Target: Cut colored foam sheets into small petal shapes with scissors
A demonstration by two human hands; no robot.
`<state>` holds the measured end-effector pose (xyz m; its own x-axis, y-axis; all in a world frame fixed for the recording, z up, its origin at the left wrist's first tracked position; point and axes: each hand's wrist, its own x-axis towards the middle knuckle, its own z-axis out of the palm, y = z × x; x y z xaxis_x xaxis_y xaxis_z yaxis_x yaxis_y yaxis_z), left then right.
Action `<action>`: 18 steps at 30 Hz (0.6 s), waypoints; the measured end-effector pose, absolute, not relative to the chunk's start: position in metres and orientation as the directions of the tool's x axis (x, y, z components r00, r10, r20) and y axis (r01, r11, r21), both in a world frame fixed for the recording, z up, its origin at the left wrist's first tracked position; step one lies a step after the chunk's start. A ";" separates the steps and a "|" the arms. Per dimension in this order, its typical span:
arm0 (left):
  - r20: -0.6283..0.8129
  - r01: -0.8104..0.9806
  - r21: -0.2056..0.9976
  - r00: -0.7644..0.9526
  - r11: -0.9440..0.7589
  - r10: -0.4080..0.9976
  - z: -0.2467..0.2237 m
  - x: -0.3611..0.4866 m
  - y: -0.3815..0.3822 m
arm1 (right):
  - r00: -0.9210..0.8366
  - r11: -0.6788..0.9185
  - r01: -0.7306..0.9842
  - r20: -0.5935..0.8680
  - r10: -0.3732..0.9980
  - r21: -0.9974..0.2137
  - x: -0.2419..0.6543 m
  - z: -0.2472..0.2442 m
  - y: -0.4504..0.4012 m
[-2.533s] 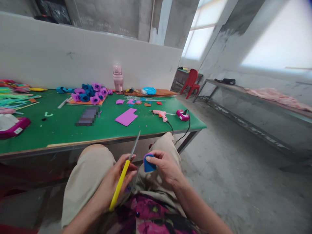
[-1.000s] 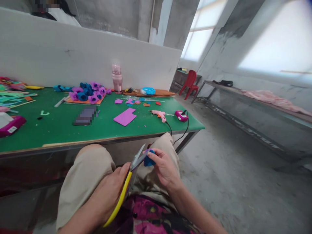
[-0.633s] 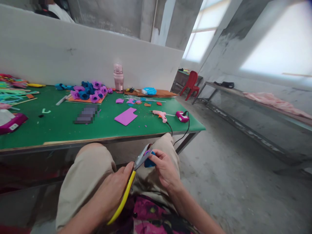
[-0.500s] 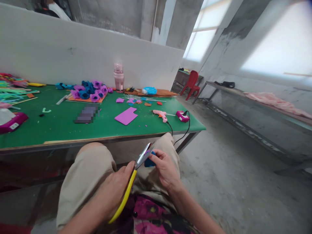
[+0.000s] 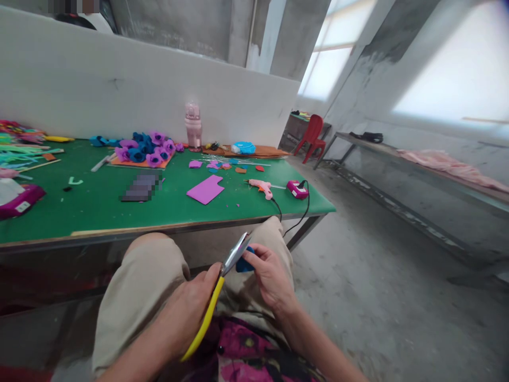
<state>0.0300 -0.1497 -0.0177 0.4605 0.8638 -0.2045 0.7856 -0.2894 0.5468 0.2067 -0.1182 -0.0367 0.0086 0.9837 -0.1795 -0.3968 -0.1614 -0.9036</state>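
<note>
My left hand point(image 5: 193, 300) is closed round yellow-handled scissors point(image 5: 207, 321), whose metal blades point up and right, nearly together. Between finger and thumb, my right hand point(image 5: 270, 273) pinches a small dark blue piece point(image 5: 244, 262) right beside the blades. Both hands are over my lap, below the table edge. On the green table point(image 5: 95, 207) lie a purple sheet point(image 5: 205, 190) with a notched corner, small coloured scraps point(image 5: 240, 170) and a pink glue gun point(image 5: 261, 188). Purple and blue flowers point(image 5: 145, 148) are heaped farther back.
A pink bottle point(image 5: 193, 126) stands by the white partition. A magenta box with a black cable point(image 5: 297, 189) sits near the table's right end. At the left are coloured strips point(image 5: 24, 151) and a magenta tissue pack point(image 5: 27, 201). A red chair point(image 5: 312, 139) stands beyond.
The scissor blades have come closer together, and the yellow handle has swung slightly inward. My right hand still pinches the blue piece in nearly the same place.
</note>
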 end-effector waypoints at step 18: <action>-0.277 0.739 0.623 0.513 -0.254 0.812 -0.002 0.027 -0.150 | -0.028 -0.192 -0.352 -0.194 0.981 -0.916 0.211 -0.039 -0.118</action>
